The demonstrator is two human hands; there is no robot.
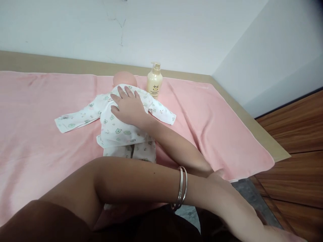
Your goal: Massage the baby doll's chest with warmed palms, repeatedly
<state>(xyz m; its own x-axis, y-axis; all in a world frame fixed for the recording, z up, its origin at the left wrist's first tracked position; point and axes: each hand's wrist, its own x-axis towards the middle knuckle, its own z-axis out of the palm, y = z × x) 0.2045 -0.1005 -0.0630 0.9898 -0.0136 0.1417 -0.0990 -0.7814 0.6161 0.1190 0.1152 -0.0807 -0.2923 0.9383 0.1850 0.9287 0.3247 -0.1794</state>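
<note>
1. A bald, smooth-headed baby doll [121, 132] is seen laid lengthwise on a pink, soft-looking cloth [234, 134], its head towards the pale wall [75, 30]. No face is shown, so it appears to be placed on its front, with its back presented to the hand.

2. The doll is dressed in a white two-piece fabric suit [126, 134] printed with small green figures; its sleeves are stretched out to both sides, perhaps so that the back is left unobstructed.

3. The bare right hand [128, 106] is laid on the upper back, palm down, fingers spread. Broad contact is given this way, and the doll is probably kept steady.

4. The left arm, ringed by two silver metal bangles [180, 188], is crossed in front, and the doll's legs are partly hidden by it. The left hand [232, 200] is held near the right elbow; whether its fingers are spread or pressed together cannot be told.

5. A cream-coloured, glossy pump bottle [154, 82] is stood upright beside the head, likely for easy reach.

6. The tan tabletop [50, 62] is mostly covered by the cloth, presumably for cushioning.
</note>
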